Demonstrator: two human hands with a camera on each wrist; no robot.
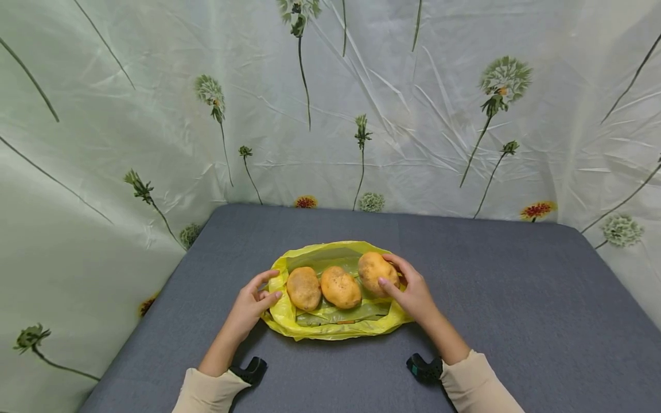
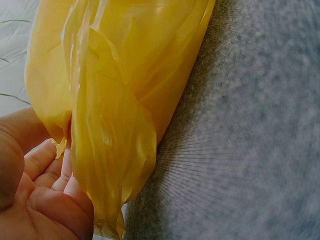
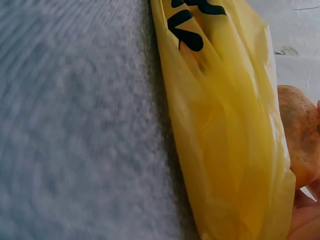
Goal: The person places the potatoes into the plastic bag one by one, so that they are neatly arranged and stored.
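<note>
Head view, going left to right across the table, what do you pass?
Left hand → left potato → middle potato → right potato → right hand, all at the yellow bag.

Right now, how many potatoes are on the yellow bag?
3, in a row on the yellow bag: the left potato beside the left hand, the middle potato, and the right potato gripped by the right hand. None appear hidden.
</note>
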